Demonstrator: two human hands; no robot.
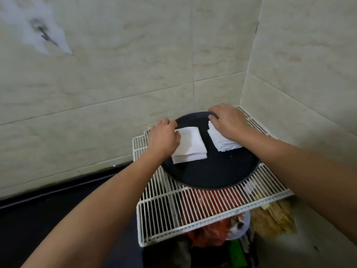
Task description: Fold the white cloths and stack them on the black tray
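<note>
A round black tray lies on a white wire rack. Two piles of folded white cloths sit on its far half. The left pile has my left hand at its left edge, fingers curled at the top cloth's corner. The right pile lies partly under my right hand, which rests on it with fingers bent over the tray's far rim. Whether that hand grips a cloth or the rim is not clear.
The white wire rack sits in a tiled wall corner. Below the rack are red and orange bags, a pale lid and tan bundles. A dark counter stretches to the left.
</note>
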